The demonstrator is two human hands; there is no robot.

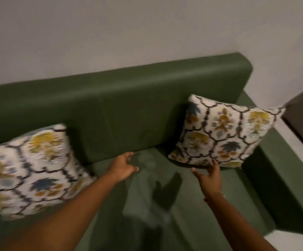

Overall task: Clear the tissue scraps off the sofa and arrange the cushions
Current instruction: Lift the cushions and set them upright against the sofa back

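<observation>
No tissue scraps show on the visible seat of the sofa (pixel 192 205), so I judge the clearing done there; arranging the cushions is what remains. The right cushion (pixel 225 133), centre right of the frame, leans against the backrest; it is white with a dark lattice and yellow and blue motifs. The left cushion (pixel 27 169), at the left edge, lies flatter and is blurred. My right hand (pixel 209 175) is spread, fingertips at the right cushion's lower edge. My left hand (pixel 122 166) is loosely open and empty over the seat.
</observation>
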